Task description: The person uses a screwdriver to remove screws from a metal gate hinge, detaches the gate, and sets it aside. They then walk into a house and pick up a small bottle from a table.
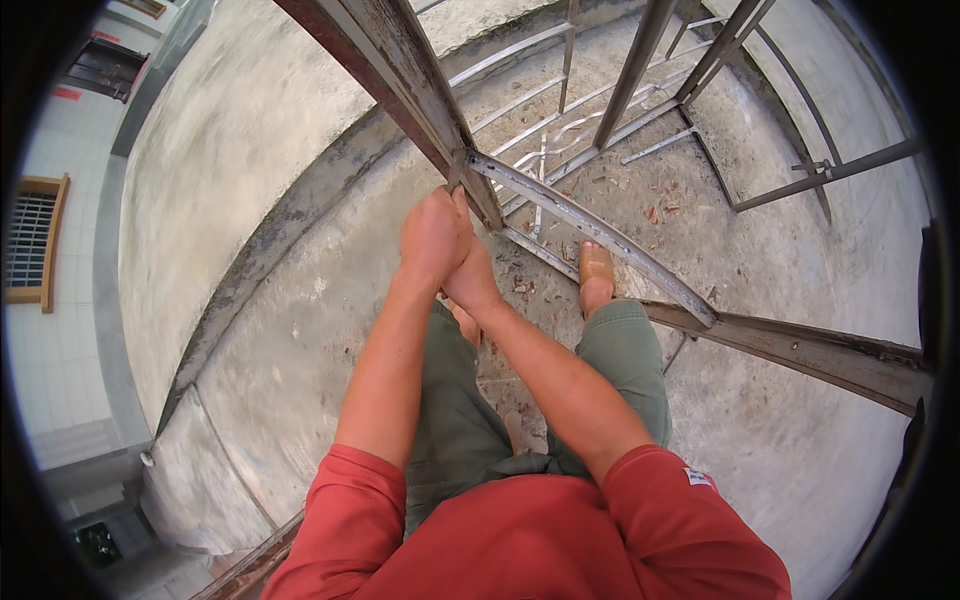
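Both of my hands are close together at a worn metal post (405,97) of a frame. My left hand (433,229) is closed around a flat metal tool (455,169), whose blade rests against the post near a joint. My right hand (474,274) presses against my left hand from below and to the right; whether it grips the tool too is hidden. A silver metal crossbar (592,229) runs from beside the tool's tip down to a brown metal beam (810,356) at the right.
Metal bars of a grille (525,109) lie beyond the post. Reddish chips (660,210) are scattered on the concrete floor. A concrete ledge (277,225) curves along the left. A bar with a latch (825,172) stands at the right, and my feet are under the frame.
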The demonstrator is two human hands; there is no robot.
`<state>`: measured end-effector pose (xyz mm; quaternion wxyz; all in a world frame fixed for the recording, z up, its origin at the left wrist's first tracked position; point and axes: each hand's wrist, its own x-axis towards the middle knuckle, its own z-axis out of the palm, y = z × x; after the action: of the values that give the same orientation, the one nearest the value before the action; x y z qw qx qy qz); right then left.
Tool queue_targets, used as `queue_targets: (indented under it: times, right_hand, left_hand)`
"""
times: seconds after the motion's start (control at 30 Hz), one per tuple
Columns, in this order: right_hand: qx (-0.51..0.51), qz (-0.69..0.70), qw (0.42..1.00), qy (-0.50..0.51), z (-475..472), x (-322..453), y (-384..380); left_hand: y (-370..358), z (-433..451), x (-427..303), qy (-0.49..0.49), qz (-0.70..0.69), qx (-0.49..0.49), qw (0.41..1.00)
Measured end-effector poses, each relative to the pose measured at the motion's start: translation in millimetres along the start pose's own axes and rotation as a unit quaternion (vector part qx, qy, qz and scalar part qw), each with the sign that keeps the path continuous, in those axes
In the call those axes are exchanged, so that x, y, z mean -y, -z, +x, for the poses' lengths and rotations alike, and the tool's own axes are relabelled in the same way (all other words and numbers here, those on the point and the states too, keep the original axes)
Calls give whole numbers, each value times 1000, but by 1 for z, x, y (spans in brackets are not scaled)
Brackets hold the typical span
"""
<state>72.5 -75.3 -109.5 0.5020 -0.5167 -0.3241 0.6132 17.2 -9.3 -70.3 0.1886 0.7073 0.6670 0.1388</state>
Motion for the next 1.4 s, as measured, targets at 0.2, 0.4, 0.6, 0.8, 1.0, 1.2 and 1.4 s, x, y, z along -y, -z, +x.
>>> queue_targets:
  times: [0.2,0.4,0.6,0.8,1.0,1.2,1.4]
  right_hand:
    - [-30,101,994,-10,-14,-2,-3]
    - [-117,66,991,28,-74,4,19]
    - [17,31,998,-47,-46,39,24]
    - [10,89,994,-61,-16,32,25]
    - [-129,149,980,-21,-92,21,64]
    - [-198,176,964,-2,-147,-1,117]
    - [-285,231,928,62,-194,-6,157]
  left_hand:
    - [16,-6,-22,-85,85,61,991]
    - [6,-56,-51,-155,56,139,977]
    - [12,-24,-22,-77,-30,24,996]
    - [7,15,-26,-220,189,112,950]
    - [-26,-59,-82,-172,46,103,979]
    - [-55,-122,-147,-221,70,173,957]
    - [-94,-165,-197,-274,86,227,931]
